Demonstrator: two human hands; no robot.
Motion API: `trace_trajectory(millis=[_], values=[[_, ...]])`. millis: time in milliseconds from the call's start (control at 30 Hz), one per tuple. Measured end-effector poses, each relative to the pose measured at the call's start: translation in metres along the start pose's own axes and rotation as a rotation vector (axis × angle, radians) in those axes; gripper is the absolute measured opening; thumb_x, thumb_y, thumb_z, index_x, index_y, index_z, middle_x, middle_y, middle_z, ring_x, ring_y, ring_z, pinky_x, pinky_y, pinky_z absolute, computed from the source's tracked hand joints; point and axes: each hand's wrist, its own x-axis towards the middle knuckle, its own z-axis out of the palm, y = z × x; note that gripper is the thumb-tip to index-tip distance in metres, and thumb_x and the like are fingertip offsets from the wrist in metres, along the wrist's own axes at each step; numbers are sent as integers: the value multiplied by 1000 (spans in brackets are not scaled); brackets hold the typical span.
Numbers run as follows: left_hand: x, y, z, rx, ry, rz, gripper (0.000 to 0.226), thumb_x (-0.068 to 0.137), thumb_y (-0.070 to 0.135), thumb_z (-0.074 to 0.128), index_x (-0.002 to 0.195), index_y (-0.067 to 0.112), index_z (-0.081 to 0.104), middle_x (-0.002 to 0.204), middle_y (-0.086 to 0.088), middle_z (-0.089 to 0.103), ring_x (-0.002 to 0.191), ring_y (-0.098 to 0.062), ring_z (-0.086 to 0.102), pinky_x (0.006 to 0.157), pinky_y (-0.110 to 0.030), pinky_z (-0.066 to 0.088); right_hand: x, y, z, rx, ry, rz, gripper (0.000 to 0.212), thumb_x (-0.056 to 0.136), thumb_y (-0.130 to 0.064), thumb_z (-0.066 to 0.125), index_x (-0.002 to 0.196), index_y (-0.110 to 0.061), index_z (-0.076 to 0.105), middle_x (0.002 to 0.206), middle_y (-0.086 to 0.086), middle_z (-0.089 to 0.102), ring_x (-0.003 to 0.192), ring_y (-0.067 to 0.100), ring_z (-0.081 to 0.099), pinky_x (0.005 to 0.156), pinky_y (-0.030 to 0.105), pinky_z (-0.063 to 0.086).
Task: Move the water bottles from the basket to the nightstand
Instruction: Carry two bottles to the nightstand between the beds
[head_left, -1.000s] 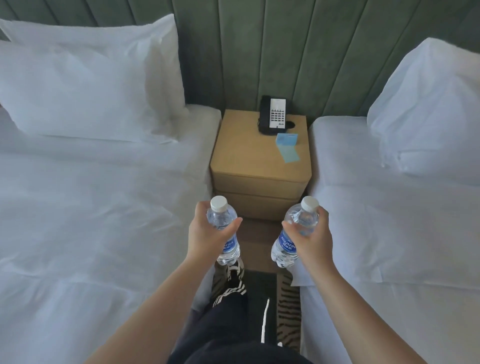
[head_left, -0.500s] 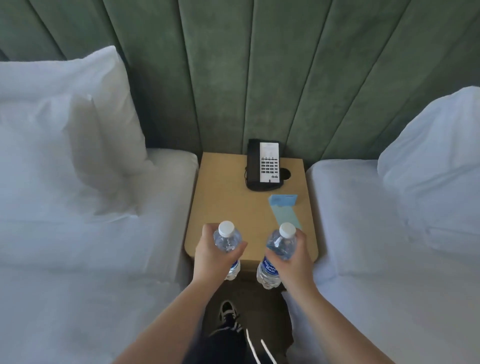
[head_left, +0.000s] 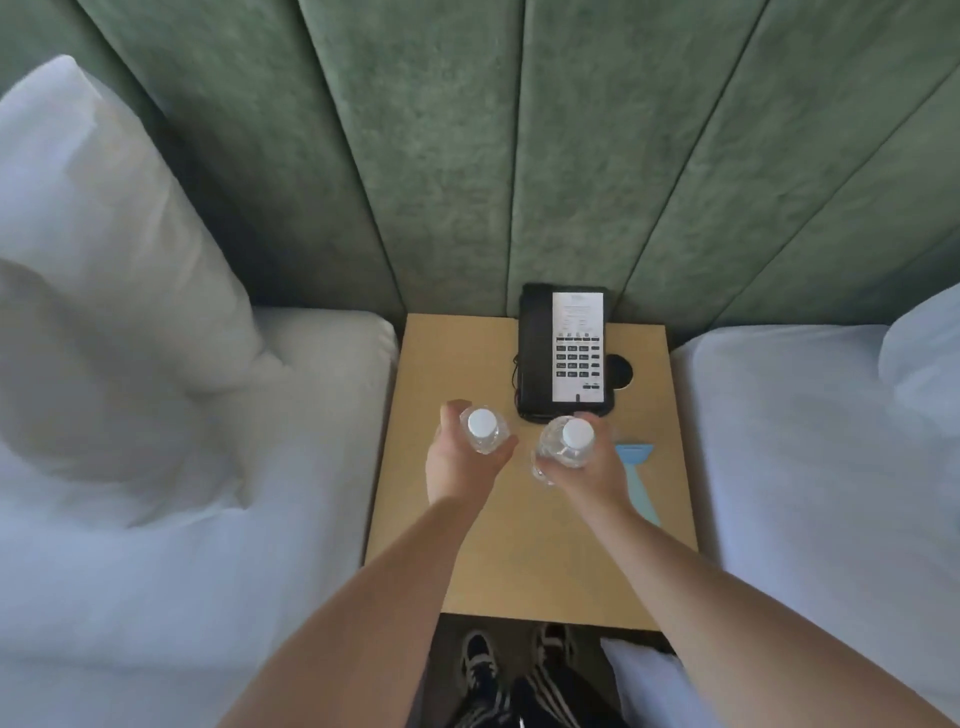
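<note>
1. Head view, hands: the left hand grips one water bottle, fingers and thumb curled round its body; the right hand grips a second water bottle the same way. The two hands are close together but apart.
2. Head view, bottles: both are clear with white caps and seen from almost straight above, over the middle of the nightstand. Whether their bases touch the wood cannot be told.
3. Head view, nightstand top: a black telephone sits at 12 o'clock from the bottles, against the green padded headboard. A round hole lies just beside the phone at its 3 o'clock. A light blue card lies at 3 o'clock of the right hand.
4. Head view, surroundings: a white bed with a pillow lies at 9 o'clock of the nightstand, and another white bed at 3 o'clock. Shoes show at 6 o'clock.
</note>
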Motion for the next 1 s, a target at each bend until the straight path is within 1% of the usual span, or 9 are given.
trace_trajectory(millis=[167,267,400,467,533,667,833,900,1000], values=[[37,-12,17,15,23,-59,66,67,42,82,117,30,40,109,5,61,91,-16,57,71,-27,45,38,6,8,19,-16,-29,61,62,-28,83,106,-44,44,98,-20,60,97,11,60,80,29,45],[44,-15,20,-2,30,-67,67,68,42,82,119,29,39,110,3,60,94,-19,58,73,-30,47,47,4,13,22,-61,-87,61,62,-24,83,108,-40,45,104,-11,61,99,14,60,85,37,49],[43,-19,19,0,5,-55,73,67,45,82,122,30,37,115,5,58,94,-16,55,72,-27,42,48,4,15,-5,-73,-118,64,62,-26,85,112,-34,45,106,-11,60,100,14,59,84,33,47],[41,-19,18,6,-20,-45,76,68,46,82,126,30,35,120,5,56,100,-16,54,76,-26,39,48,3,13,-19,-97,-88,71,62,-28,86,119,-34,43,108,-15,58,103,13,57,82,28,42],[40,-17,17,-3,-50,-42,84,70,44,81,135,28,31,132,2,52,115,-21,53,83,-28,40,48,-1,9,-21,-150,-48,88,64,-28,86,135,-31,34,119,-14,53,111,11,52,89,26,38],[33,-7,8,17,-62,-75,113,70,47,81,152,26,6,155,-5,28,139,-23,34,99,-29,32,41,-12,-5,-45,-200,6,111,67,-31,85,150,-26,12,143,-6,41,128,12,41,98,25,30],[1,12,-15,165,-14,32,106,78,53,71,154,21,5,158,-6,21,144,-22,23,110,-31,25,9,-25,-40,-66,-187,-13,97,76,-43,75,151,-27,14,155,-7,26,139,15,31,102,24,26],[-18,22,-21,251,15,115,97,83,53,64,153,17,9,158,-8,24,145,-24,22,115,-38,26,-10,-29,-56,-141,-162,-59,85,82,-44,68,149,-26,21,153,-6,30,137,15,33,105,26,29],[-48,35,-20,376,7,280,86,89,53,54,153,12,14,159,-8,22,148,-23,13,119,-42,17,-40,-30,-78,-240,-37,-151,67,88,-38,61,145,-19,32,146,0,40,134,17,36,106,28,31]])
